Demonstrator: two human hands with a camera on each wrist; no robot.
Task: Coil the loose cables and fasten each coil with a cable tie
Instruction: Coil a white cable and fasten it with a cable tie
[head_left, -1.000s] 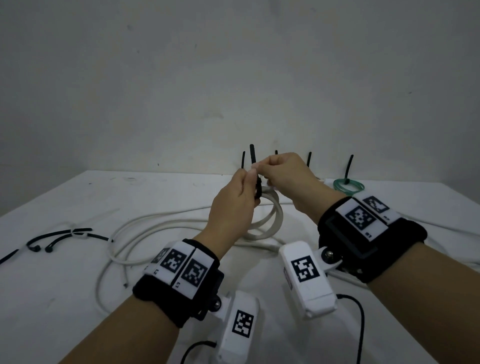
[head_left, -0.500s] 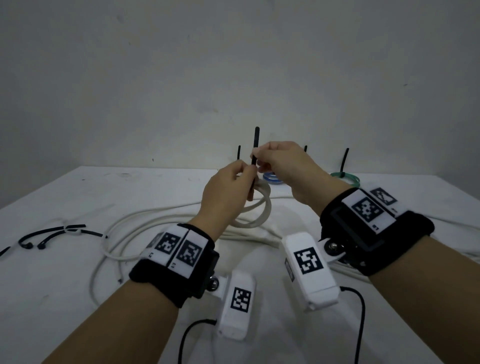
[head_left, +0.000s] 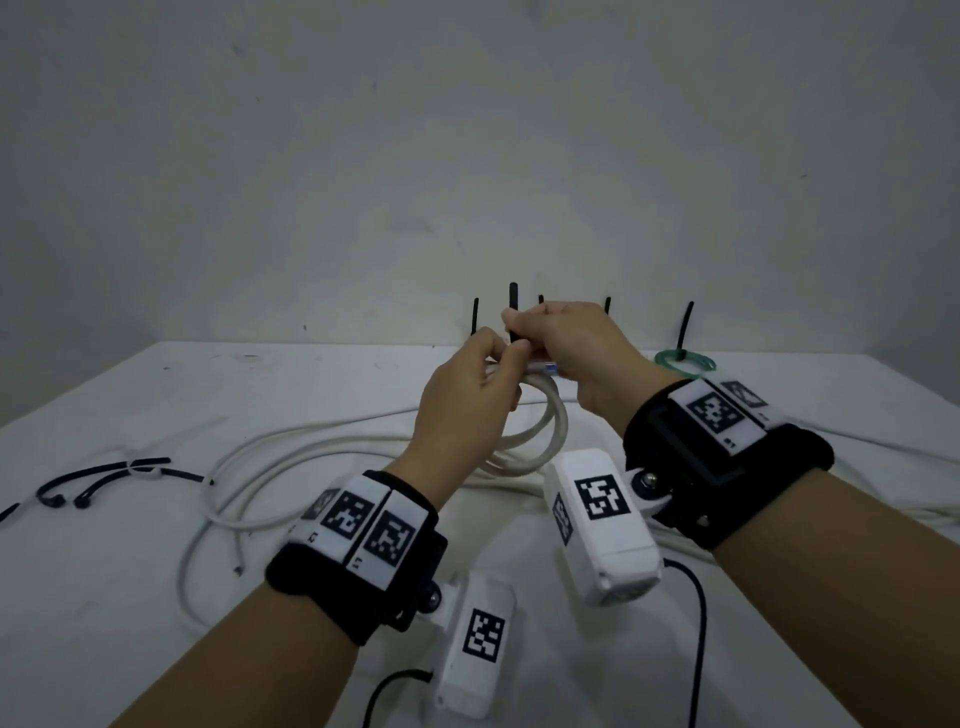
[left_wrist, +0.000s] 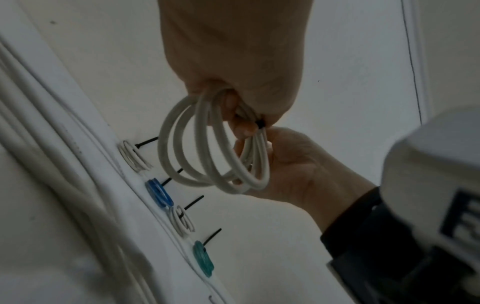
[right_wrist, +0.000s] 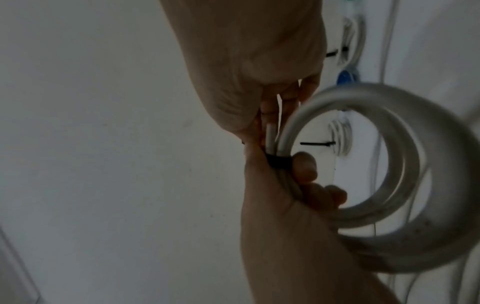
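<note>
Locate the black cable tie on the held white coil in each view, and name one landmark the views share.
Head: the black cable tie stands up above the fingers, top centre, over the white coil.
Left wrist: only a small black bit shows at centre, between both hands.
Right wrist: a black band round the strands, at centre.
Shared landmark: the blue coil by the wall.

Plain grey-white wall (head_left: 467, 156) with faint scuffs, white cloth-covered table (head_left: 104, 597) against it, dim even light
</note>
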